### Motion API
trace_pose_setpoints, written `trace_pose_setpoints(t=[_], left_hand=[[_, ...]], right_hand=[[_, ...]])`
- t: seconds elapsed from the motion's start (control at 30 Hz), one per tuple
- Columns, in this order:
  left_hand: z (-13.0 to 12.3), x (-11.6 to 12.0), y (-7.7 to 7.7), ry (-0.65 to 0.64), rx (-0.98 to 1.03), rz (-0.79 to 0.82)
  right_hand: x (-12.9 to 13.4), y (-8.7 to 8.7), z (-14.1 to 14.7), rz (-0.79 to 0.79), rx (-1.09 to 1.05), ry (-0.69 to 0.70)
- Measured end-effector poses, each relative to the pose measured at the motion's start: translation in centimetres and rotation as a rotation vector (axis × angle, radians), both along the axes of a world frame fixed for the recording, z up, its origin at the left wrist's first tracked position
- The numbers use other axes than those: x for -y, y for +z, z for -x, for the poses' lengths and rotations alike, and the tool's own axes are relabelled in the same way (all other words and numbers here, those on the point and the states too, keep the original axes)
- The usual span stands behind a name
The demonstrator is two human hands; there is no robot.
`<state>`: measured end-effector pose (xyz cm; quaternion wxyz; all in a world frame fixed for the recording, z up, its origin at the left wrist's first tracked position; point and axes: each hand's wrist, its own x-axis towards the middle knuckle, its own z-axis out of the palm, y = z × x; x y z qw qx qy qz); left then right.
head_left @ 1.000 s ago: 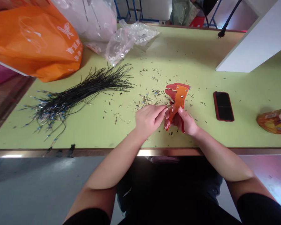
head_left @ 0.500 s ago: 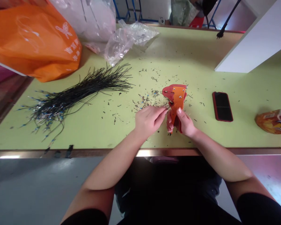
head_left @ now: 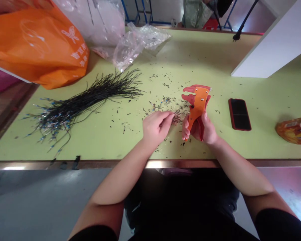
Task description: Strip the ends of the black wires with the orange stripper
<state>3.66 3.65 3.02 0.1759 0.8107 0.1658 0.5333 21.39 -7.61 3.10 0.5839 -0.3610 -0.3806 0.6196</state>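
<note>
Hands (head_left: 155, 129) (head_left: 203, 130) at orange wire strippers (head_left: 198, 103), just inside the table edge (head_left: 115, 163).

- The head camera is looking forward and down from the person's head
- It is facing across the table (head_left: 190, 57)
- It is viewing the left hand (head_left: 155, 129) and right hand (head_left: 203, 129) from close above

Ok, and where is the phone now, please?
In the head view, the phone lies on the green table, to the right of the orange wire stripper in the right hand.
</note>
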Motion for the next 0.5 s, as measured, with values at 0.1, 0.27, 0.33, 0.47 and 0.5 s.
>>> trace_pose_setpoints(t=[0.1, 0.27, 0.33, 0.47, 0.5], left_hand=[[0.3, -0.6, 0.1, 0.028, 0.008, 0.163], [0.5, -1.3, -0.3, 0.001, 0.030, 0.231], [0.4, -1.5, -0.4, 0.005, 0.025, 0.238], [0.3, -1.6, -0.4, 0.023, -0.044, 0.211], [0.3, -1.6, -0.3, 0.019, -0.056, 0.198]], right_hand=[[0.5, 0.2, -1.5, 0.042, -0.029, 0.181], [0.8, -0.1, -2.3, 0.045, -0.079, 0.399], [0.8, -0.1, -2.1, 0.035, -0.090, 0.434], [0.8, 0.0, -1.5, 0.033, -0.083, 0.450], [0.8, 0.0, -1.4, 0.034, -0.084, 0.450]])
